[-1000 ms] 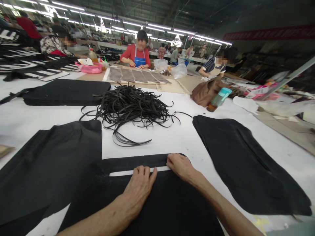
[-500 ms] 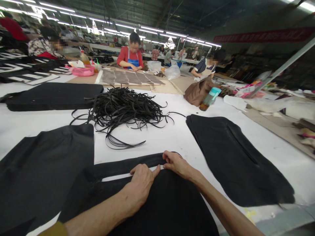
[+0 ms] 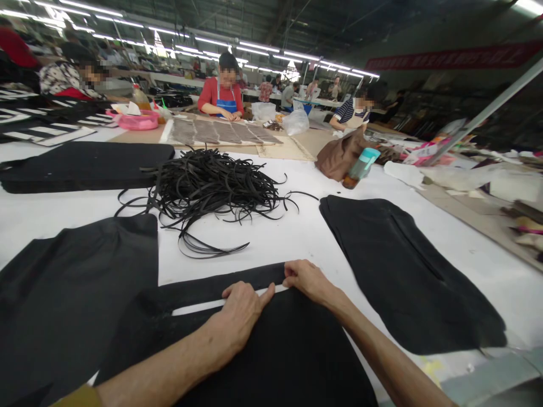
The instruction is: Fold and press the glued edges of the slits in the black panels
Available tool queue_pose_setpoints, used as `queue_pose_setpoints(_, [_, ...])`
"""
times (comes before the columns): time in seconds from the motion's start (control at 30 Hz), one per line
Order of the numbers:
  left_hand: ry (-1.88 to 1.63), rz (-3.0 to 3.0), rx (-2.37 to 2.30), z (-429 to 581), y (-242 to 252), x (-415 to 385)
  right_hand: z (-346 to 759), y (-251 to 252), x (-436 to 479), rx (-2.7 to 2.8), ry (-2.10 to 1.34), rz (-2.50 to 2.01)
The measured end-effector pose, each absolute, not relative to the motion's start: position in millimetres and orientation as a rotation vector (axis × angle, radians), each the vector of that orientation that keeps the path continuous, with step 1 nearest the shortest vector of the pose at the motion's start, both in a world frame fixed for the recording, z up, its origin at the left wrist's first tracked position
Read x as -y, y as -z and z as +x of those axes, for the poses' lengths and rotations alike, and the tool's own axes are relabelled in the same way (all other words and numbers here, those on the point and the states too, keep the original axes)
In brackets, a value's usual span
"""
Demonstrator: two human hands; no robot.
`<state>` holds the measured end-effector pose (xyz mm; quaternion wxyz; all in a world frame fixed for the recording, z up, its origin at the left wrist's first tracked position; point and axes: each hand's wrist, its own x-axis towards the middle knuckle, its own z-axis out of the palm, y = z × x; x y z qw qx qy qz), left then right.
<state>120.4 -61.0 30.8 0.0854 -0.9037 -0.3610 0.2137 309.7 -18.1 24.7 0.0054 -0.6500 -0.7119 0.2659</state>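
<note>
A black leather-like panel (image 3: 288, 350) with a long slot lies in front of me, and a white strip (image 3: 199, 308) shows in the slot. My left hand (image 3: 242, 314) is closed at the slot's middle, fingers curled down onto the panel and one digit stretched right along the white strip. At the slot's right end my right hand (image 3: 307, 280) pinches the panel's upper band between thumb and fingers. The fingertips of both hands are partly hidden. A plain black sheet (image 3: 85, 288) lies left of the panel.
Beyond my hands is a heap of thin black strips (image 3: 216, 183). A black stack (image 3: 85, 164) stands back left; slotted black panels (image 3: 407, 265) lie at right. Farther back are a bottle with a turquoise lid (image 3: 361, 168), a brown bag (image 3: 337, 155), a pink basket (image 3: 138, 120) and several people.
My right hand has shifted slightly at the slot's right end, uncovering a little more of the white strip. My left hand stays nearly in place. The whole view has moved slightly.
</note>
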Motion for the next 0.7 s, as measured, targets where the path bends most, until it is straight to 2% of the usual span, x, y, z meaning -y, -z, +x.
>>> queue_pose_setpoints(0.17, [-0.824, -2.95, 1.049, 127.0, -48.9, 39.7, 305.7, -23.6, 9.5, 2.198, -0.813, -2.196])
queue_pose_setpoints(0.4, [-0.756, -3.04, 0.997, 126.9, -40.7, 28.2, 298.0, -30.1, 3.6, 2.272, -0.774, -2.248])
queue_pose_setpoints(0.7, [-0.708, -3.051, 1.045, 125.8, -42.2, 30.3, 320.6, -35.6, 14.9, 2.259, -0.489, -2.202])
